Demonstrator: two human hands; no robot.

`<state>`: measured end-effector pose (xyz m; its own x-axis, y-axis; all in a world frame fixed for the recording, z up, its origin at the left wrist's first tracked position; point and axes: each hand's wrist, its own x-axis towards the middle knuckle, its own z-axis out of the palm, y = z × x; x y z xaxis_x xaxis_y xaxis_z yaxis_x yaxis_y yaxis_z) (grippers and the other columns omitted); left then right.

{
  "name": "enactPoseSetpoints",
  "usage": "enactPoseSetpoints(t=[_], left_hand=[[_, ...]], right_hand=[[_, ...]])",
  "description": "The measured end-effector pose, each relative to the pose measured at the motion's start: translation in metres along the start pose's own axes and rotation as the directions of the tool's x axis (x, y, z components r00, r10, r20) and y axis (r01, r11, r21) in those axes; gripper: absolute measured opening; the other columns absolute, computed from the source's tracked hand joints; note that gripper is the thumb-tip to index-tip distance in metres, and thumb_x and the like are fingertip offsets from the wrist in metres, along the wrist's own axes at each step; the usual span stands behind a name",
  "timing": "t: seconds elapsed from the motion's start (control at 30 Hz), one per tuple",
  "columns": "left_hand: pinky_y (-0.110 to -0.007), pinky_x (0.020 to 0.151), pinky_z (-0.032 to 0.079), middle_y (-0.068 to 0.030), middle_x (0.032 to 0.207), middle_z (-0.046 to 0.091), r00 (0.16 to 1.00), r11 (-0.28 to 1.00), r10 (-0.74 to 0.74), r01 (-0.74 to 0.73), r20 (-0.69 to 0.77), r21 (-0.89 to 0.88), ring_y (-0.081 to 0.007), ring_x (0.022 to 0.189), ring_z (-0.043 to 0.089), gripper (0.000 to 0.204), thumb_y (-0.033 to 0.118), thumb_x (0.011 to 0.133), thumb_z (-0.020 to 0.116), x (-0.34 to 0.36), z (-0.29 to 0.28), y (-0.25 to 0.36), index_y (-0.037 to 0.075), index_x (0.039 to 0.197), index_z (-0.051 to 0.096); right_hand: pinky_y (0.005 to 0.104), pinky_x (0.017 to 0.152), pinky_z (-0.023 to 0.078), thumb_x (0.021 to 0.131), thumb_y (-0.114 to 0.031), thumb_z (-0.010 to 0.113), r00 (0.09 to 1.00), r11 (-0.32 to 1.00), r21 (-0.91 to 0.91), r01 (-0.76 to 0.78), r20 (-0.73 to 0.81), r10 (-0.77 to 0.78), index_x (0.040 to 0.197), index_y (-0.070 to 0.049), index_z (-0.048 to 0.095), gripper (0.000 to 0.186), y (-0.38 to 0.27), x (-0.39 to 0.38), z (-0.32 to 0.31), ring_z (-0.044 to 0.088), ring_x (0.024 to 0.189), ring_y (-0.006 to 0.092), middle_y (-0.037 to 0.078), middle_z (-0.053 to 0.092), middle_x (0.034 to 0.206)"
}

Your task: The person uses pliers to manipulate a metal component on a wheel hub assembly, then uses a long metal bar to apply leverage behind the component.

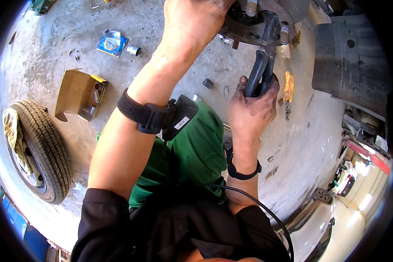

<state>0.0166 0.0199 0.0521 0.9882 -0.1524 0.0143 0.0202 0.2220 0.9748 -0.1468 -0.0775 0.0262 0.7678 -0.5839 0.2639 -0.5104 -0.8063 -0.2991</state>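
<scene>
Gripped in the right hand, dark-handled pliers point upward, their head at a round metal car part near the top edge. The left hand is beside that part, partly cut off; whether its fingers hold anything cannot be told. Leftward on the floor are an open box and a tyre.

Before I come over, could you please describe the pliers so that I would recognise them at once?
Start from the dark wheel assembly at the top, right of centre. At its lower edge, the right hand grips the pliers, which point upward. Their paired black handles set them apart from the short cylindrical fittings nearby.
</scene>
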Motion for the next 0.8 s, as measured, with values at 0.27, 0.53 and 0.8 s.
enactPoseSetpoints(t=[0.27,0.53,0.8], left_hand=[[-0.024,0.077,0.05,-0.0094,0.091,0.072,0.999,0.996,0.034,-0.031,0.031,-0.083,-0.0082,0.083,0.059,0.049,0.027,0.091,0.074,0.001,-0.002,-0.001,-0.014,0.115,0.063],[-0.025,0.076,0.05,-0.0093,0.095,0.071,1.0,1.0,-0.017,0.018,0.018,-0.02,-0.0089,0.084,0.059,0.048,0.026,0.091,0.074,0.002,0.0,-0.003,-0.014,0.116,0.063],[-0.024,0.075,0.05,-0.011,0.095,0.072,1.0,0.995,-0.017,0.018,0.006,-0.094,-0.009,0.083,0.06,0.051,0.027,0.09,0.075,0.002,0.001,-0.002,-0.015,0.117,0.061]], right_hand=[[0.0481,0.087,0.05,0.076,-0.017,0.073,0.998,0.999,-0.012,-0.04,0.045,0.04,0.127,0.01,0.044,0.064,-0.003,0.008,0.015,0.062,0.097,0.0471,0.032,0.06,0.11],[0.0507,0.083,0.049,0.079,-0.018,0.072,0.987,0.987,0.086,-0.138,0.097,0.129,0.123,0.009,0.048,0.057,-0.008,0.008,0.009,0.063,0.093,0.0463,0.029,0.063,0.102],[0.0507,0.081,0.049,0.079,-0.016,0.073,0.99,0.992,0.07,-0.103,0.104,0.095,0.123,0.006,0.048,0.055,0.008,0.003,0.026,0.063,0.09,0.0472,0.029,0.064,0.097]])
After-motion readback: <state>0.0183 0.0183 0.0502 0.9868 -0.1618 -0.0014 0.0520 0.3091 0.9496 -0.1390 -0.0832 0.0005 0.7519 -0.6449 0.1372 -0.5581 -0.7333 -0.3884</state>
